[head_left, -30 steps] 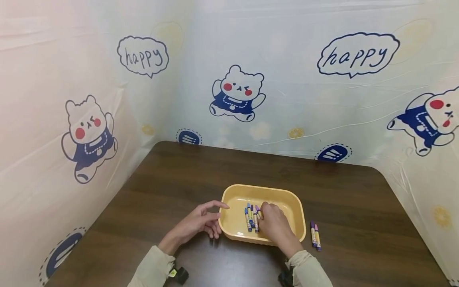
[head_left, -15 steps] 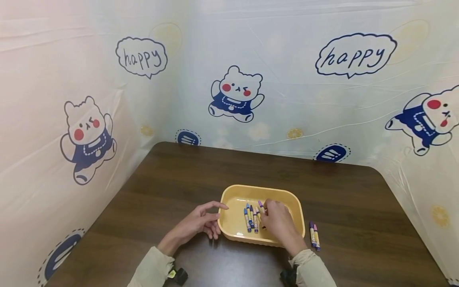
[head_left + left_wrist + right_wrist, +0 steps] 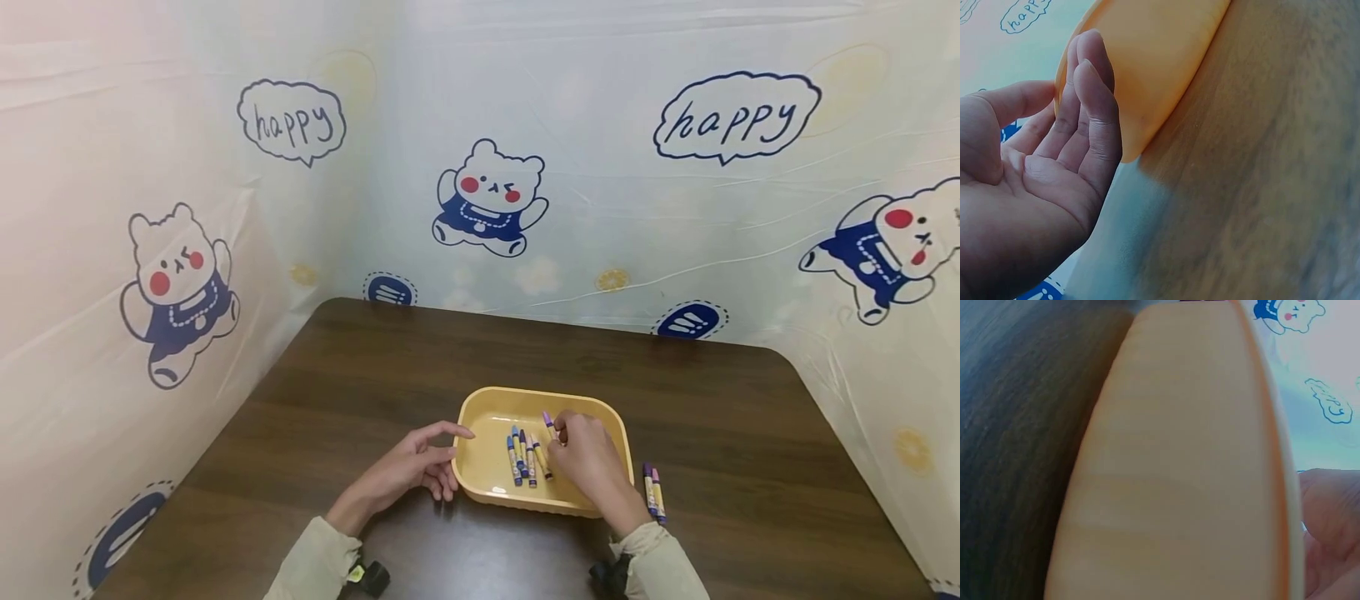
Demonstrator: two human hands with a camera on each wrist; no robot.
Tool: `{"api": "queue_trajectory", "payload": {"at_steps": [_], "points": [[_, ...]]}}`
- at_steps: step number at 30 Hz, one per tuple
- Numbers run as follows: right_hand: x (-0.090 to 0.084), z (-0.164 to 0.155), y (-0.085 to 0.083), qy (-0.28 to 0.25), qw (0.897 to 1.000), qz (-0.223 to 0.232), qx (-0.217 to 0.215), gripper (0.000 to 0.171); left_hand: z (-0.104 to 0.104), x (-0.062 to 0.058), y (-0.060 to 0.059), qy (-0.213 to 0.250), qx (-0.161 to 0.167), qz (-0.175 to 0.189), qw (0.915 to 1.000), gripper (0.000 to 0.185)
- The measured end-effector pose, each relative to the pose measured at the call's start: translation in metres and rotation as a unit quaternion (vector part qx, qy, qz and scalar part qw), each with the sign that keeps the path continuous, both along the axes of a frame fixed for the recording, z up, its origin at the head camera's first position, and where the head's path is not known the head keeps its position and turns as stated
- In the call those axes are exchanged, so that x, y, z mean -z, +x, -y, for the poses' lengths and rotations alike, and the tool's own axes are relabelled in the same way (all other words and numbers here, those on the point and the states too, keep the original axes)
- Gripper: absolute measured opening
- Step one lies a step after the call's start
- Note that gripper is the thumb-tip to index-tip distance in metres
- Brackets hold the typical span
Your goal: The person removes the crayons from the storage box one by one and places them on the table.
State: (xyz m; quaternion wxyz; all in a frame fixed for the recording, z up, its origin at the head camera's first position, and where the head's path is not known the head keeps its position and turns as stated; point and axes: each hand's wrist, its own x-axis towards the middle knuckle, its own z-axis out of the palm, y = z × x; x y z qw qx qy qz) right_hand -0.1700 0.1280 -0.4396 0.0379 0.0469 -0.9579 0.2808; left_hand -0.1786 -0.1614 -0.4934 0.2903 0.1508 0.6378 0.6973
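I see the tray (image 3: 600, 417) on the table (image 3: 360, 367) between my two hands: my left hand (image 3: 408, 471) rests against its left wall, my right hand (image 3: 592, 462) is inside it. Four crayons (image 3: 525, 454) lie in the tray just left of my right hand, whose fingertips pinch another crayon (image 3: 549, 423). Two more crayons (image 3: 652, 493) lie on the table just right of that hand, outside the tray.
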Motion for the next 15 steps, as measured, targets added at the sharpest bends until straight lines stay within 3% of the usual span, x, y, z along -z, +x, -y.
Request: {"api": "queue_trajectory", "payload": {"at_steps": [15], "points": [[-0.017, -0.022, 0.028, -0.009, 0.995, -0.097, 0.035, 0.015, -0.001, 0.000, 0.000, 0.000, 0.001, -0.005, 1.0000, 0.038]]}}
